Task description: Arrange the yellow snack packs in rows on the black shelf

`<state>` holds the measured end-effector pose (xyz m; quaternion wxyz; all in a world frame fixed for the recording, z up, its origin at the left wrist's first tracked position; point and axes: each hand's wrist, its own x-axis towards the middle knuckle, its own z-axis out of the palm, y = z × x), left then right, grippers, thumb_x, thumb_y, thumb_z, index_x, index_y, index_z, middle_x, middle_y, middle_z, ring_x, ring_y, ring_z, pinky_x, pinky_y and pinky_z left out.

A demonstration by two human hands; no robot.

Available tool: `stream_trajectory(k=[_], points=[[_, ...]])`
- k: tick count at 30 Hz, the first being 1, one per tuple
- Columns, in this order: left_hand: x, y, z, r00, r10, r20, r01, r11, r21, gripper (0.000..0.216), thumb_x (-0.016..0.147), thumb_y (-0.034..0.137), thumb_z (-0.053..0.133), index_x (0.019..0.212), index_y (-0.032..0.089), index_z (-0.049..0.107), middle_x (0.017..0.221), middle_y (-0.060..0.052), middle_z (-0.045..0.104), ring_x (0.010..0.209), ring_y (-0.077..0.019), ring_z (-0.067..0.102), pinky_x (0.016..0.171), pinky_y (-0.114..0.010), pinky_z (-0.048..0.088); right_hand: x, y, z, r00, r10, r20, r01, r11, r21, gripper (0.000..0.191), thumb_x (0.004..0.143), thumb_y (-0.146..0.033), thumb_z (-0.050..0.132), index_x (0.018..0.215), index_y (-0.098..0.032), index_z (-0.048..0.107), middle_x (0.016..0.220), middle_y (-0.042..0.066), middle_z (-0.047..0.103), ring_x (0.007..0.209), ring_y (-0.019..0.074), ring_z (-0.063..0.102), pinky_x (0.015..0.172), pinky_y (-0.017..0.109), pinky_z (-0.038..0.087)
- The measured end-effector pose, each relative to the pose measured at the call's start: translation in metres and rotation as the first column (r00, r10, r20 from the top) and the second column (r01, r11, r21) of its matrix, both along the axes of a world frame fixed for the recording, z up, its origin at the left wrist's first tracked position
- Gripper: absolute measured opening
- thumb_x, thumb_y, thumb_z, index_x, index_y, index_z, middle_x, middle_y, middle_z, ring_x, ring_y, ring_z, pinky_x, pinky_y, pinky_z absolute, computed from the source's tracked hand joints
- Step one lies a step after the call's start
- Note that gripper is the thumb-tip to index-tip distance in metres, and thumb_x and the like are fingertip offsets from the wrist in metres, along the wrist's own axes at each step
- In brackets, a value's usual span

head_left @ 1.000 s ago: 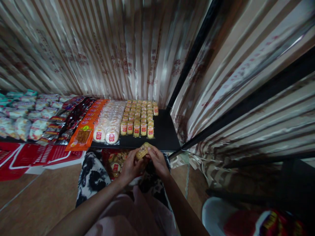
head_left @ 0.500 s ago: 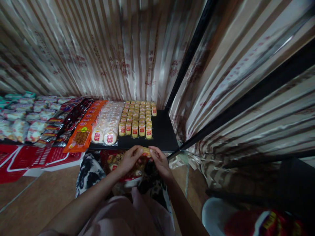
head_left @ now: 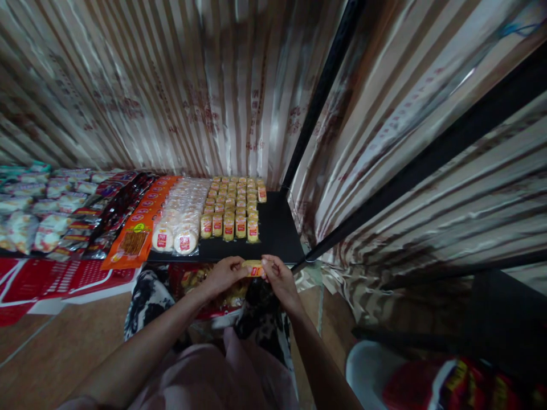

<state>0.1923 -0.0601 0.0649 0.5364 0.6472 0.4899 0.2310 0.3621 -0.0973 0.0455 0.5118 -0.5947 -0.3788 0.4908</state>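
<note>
Between my two hands is a small yellow wrapped snack (head_left: 255, 269) with a red and white label, held lengthwise just in front of the shelf edge. My left hand (head_left: 226, 274) pinches its left end, and my right hand (head_left: 276, 278) grips its right end. Below them, on my lap, a red basket (head_left: 216, 313) holds more yellow wrapped snacks, partly hidden by my left forearm. On the black shelf (head_left: 277, 239) beyond, rows of the same yellow snacks (head_left: 228, 226) stand in columns.
Left of the yellow rows lie round white packaged cakes (head_left: 185, 242), orange snack bags (head_left: 130, 242), dark packets (head_left: 115, 210) and white packets (head_left: 53, 230). Red baskets (head_left: 85, 282) sit below the shelf. Black metal posts (head_left: 316, 102) rise before a striped curtain (head_left: 192, 85). A white tub (head_left: 363, 370) stands at lower right.
The snack's label side now faces up and shows more clearly between my fingers. My hands have lowered very slightly, and the view has shifted a little to the right.
</note>
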Motion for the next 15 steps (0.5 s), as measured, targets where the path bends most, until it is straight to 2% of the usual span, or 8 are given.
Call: stream_trajectory(k=[2,5,8,11,15], points=[[0.001,0.0,0.0,1.0,0.005,-0.016,-0.005,1.0,0.013,0.03,0.068,0.045,0.062,0.076,0.016,0.066,0.067,0.002,0.054,0.063,-0.0107,0.047,0.057,-0.021,0.034,0.002,0.003,0.003,0.998,-0.038,-0.053,0.041,0.998,0.058,0.044,0.065,-0.043,0.067,0.103,-0.021,0.057,0.074,-0.001,0.062,0.065,0.0138,0.059,0.06,0.025,0.047],[0.008,-0.003,0.005,0.987,0.058,0.15,-0.03,0.982,-0.185,0.038,0.069,0.048,0.06,0.086,0.014,0.064,0.067,0.002,0.056,0.06,-0.0103,0.047,0.056,-0.021,0.036,0.0,0.006,0.005,0.987,-0.088,-0.133,0.1,0.992,0.08,0.058,0.063,-0.04,0.069,0.115,-0.022,0.05,0.092,0.003,0.064,0.076,0.0152,0.062,0.069,0.027,0.049],[0.021,-0.008,0.007,0.944,0.154,0.293,-0.056,0.946,-0.319,0.044,0.065,0.049,0.063,0.09,0.012,0.062,0.067,0.001,0.058,0.059,-0.0098,0.05,0.058,-0.022,0.039,-0.004,0.004,0.005,0.991,-0.048,-0.124,0.056,0.997,0.06,0.049,0.063,-0.043,0.068,0.105,-0.021,0.056,0.091,0.004,0.066,0.078,0.0171,0.063,0.071,0.03,0.05],[0.036,-0.009,0.004,0.916,0.227,0.329,-0.106,0.932,-0.348,0.044,0.063,0.048,0.065,0.087,0.012,0.061,0.065,0.001,0.059,0.06,-0.0096,0.052,0.06,-0.021,0.041,-0.008,0.002,0.003,0.994,-0.01,-0.105,0.019,0.996,0.088,0.038,0.066,-0.045,0.066,0.095,-0.021,0.06,0.087,0.004,0.068,0.08,0.0185,0.063,0.075,0.032,0.05],[0.051,-0.003,-0.006,0.911,0.251,0.327,-0.13,0.927,-0.351,0.038,0.068,0.042,0.063,0.089,0.011,0.06,0.062,0.003,0.057,0.057,-0.0079,0.051,0.056,-0.019,0.04,-0.004,0.006,-0.005,0.993,-0.044,-0.107,0.055,0.993,0.105,0.036,0.069,-0.043,0.064,0.098,-0.021,0.059,0.092,0.005,0.068,0.082,0.019,0.064,0.08,0.034,0.05]])
